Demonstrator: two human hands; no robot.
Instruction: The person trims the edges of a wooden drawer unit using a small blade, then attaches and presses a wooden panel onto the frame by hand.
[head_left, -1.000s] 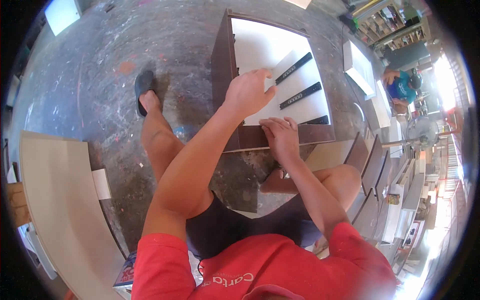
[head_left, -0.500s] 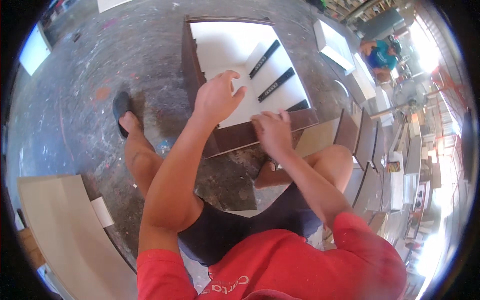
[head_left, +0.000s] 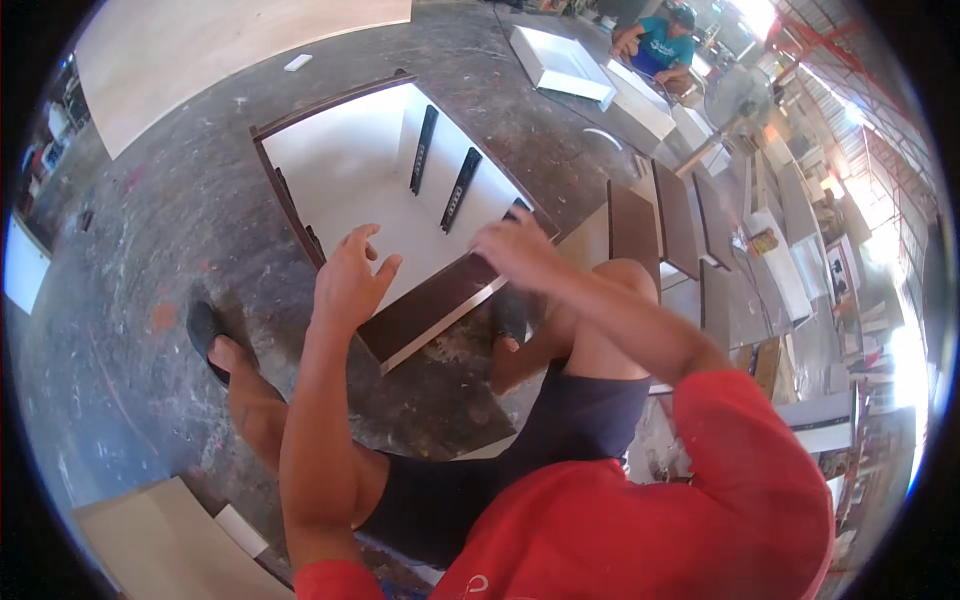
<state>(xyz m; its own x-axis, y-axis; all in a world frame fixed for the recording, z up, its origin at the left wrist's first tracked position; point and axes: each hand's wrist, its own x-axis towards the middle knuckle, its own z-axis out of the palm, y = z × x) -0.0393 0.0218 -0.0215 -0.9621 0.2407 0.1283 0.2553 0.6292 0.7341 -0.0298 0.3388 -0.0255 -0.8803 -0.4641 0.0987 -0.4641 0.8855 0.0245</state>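
The left hand [head_left: 350, 287], thumb and fingers wide, is by the cabinet's [head_left: 430, 307] near left corner; the right hand [head_left: 516, 250], grip unclear, is at its near edge's right end. The cabinet opens just beyond both, that edge slanting away rightward, its slides [head_left: 423, 150] nearer the right hand.

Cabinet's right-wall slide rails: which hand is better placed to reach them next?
Right, probably: the right hand appears close to those slide rails, while the left hand is nearer the opposite wall.
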